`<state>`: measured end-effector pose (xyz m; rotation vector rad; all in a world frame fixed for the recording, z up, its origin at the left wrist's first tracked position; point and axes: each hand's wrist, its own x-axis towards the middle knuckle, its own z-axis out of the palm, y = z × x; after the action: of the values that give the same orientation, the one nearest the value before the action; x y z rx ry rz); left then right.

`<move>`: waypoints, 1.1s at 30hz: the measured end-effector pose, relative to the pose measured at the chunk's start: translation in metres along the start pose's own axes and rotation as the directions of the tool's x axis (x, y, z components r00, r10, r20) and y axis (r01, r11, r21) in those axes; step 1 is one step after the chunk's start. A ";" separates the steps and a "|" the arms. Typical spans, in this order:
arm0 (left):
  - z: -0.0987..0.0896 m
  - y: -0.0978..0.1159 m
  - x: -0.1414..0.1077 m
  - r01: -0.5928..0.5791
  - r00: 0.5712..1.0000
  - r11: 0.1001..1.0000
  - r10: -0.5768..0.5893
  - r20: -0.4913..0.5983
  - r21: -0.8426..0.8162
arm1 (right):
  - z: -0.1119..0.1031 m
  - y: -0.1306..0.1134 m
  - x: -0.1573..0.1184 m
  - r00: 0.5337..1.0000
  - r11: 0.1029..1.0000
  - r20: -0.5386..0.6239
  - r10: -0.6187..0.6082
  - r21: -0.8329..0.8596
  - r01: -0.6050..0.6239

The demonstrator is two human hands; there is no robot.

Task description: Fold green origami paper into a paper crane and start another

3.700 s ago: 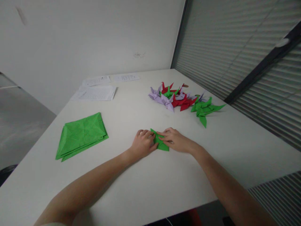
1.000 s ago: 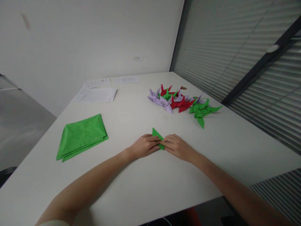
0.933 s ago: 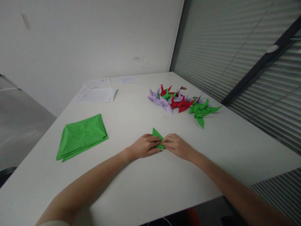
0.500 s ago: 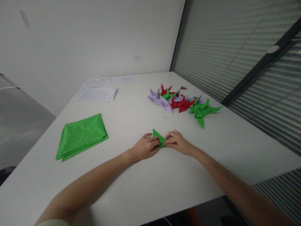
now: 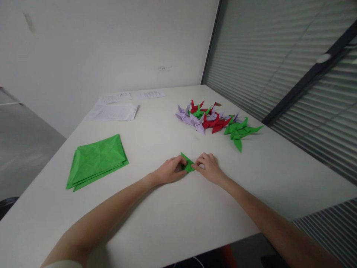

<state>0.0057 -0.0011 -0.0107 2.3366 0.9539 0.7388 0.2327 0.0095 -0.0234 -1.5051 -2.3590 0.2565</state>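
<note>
A small folded piece of green origami paper (image 5: 189,166) lies on the white table between my hands, one pointed corner facing away from me. My left hand (image 5: 173,169) grips its left side, fingers curled and thumb along the near edge. At its right corner, the thumb and forefinger of my right hand (image 5: 208,166) pinch the paper, the other fingers bent. Parts of the paper are covered by my fingers. Beyond my right hand rest folded paper cranes, among them a green crane (image 5: 240,131), a red crane (image 5: 216,123) and a lilac crane (image 5: 197,122).
A stack of creased green paper sheets (image 5: 97,159) sits to the left on the table (image 5: 156,227). Printed white papers (image 5: 114,111) lie at the far left, near the wall. A window with blinds (image 5: 279,63) borders the right side.
My left hand has shifted slightly away from me and curled its fingers at the paper's left side. My right thumb and forefinger have moved a little up along the right corner.
</note>
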 end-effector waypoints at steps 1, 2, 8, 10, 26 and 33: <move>-0.001 0.001 0.000 -0.011 1.000 1.000 0.011 0.008 -0.018 | 0.001 0.000 -0.001 1.000 1.000 -0.006 0.012 -0.001 -0.012; -0.001 0.001 0.000 -0.032 0.999 0.999 0.032 0.017 -0.037 | 0.001 0.000 -0.002 1.000 1.000 -0.008 0.020 0.000 -0.020; 0.001 -0.002 0.001 -0.071 0.997 0.995 0.070 -0.018 -0.073 | 0.004 -0.005 -0.003 0.997 0.998 -0.050 0.060 -0.030 -0.061; 0.003 -0.004 0.001 -0.086 0.996 0.995 0.085 -0.027 -0.053 | 0.005 -0.007 -0.003 0.995 0.996 -0.075 0.065 -0.051 -0.069; -0.002 0.007 -0.005 -0.346 0.937 0.867 0.300 0.179 0.358 | 0.005 -0.015 -0.007 0.989 0.991 -0.131 0.073 -0.099 -0.087; -0.004 0.009 -0.005 -0.369 0.924 0.846 0.290 0.250 0.384 | 0.003 -0.016 -0.009 0.988 0.989 -0.112 0.107 -0.095 -0.118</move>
<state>0.0042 -0.0094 -0.0040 2.9476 0.6844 0.4558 0.2218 -0.0057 -0.0225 -1.6584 -2.2377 0.0820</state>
